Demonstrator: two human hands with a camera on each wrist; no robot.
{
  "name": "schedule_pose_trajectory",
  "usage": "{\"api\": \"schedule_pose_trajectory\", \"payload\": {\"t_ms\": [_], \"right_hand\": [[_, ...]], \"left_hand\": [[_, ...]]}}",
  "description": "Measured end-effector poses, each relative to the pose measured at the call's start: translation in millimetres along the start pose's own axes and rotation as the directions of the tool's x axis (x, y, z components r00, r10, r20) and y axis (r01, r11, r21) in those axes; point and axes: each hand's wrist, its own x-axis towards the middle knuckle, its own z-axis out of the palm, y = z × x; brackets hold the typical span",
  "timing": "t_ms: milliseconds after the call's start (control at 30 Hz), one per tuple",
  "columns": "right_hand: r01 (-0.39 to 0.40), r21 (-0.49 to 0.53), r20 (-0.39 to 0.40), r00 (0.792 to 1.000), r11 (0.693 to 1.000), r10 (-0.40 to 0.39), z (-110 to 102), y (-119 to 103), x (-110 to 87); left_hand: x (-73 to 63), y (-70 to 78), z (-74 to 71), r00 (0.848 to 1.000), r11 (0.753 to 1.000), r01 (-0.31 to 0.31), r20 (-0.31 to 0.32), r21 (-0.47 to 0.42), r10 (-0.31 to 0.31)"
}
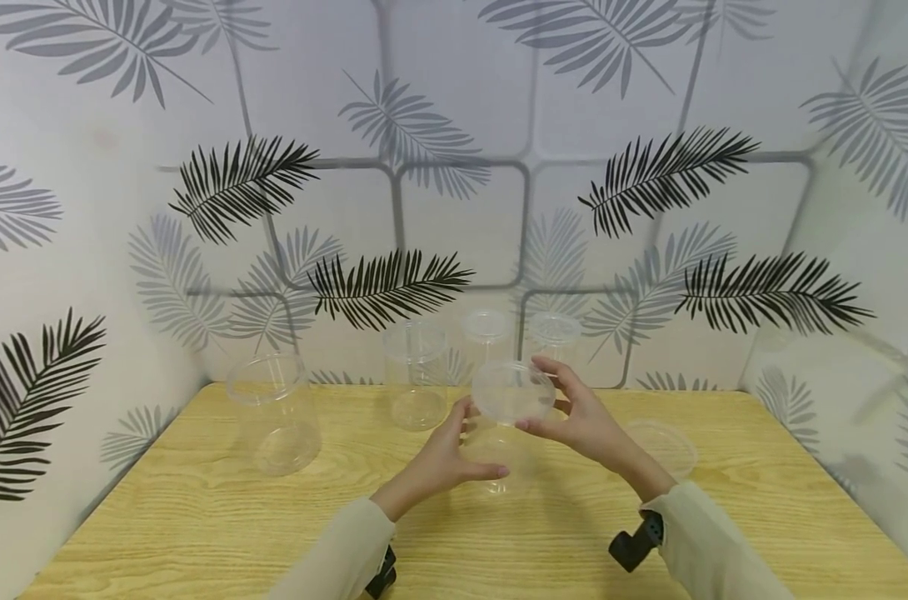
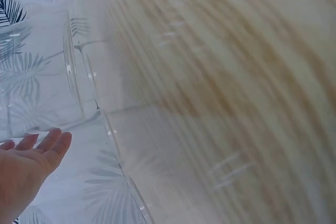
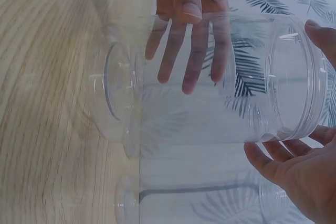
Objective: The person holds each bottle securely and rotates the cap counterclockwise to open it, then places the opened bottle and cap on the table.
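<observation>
A clear, wide jar (image 1: pixel 505 457) is between both hands in the head view, and lies sideways across the right wrist view (image 3: pixel 210 119). My left hand (image 1: pixel 439 460) holds its body, thumb on the near side and fingers behind, visible through the wall in the right wrist view. At the top, my right hand (image 1: pixel 589 425) grips the round clear lid (image 1: pixel 512 392), with the thumb at its near edge and fingers at the far edge. Left fingers (image 2: pixel 50 142) show at the lower left of the left wrist view, beside transparent plastic.
An uncovered clear jar (image 1: pixel 281 429) stands at the left of the wooden table (image 1: pixel 199 517). Behind are another clear jar (image 1: pixel 416 383) and two narrower jars with lids (image 1: pixel 486 323). A loose round clear lid (image 1: pixel 662 448) lies right of the hands. Leaf-patterned walls enclose the back and sides.
</observation>
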Motion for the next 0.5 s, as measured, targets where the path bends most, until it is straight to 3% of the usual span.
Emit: {"api": "schedule_pose_trajectory", "payload": {"t_ms": [167,500], "right_hand": [[0.004,0.023,0.023,1.0,1.0,-0.004,5.4,-8.4,-1.2],[0.001,0.009,0.044,0.999,1.0,-0.002,15.2,-17.8,0.3]], "left_hand": [[-4.8,-1.0,-6.2,0.999,0.999,-0.039,0.027,-0.02,0.039],[-14.7,-1.0,-15.7,0.999,0.998,-0.026,0.041,-0.06,0.029]]}}
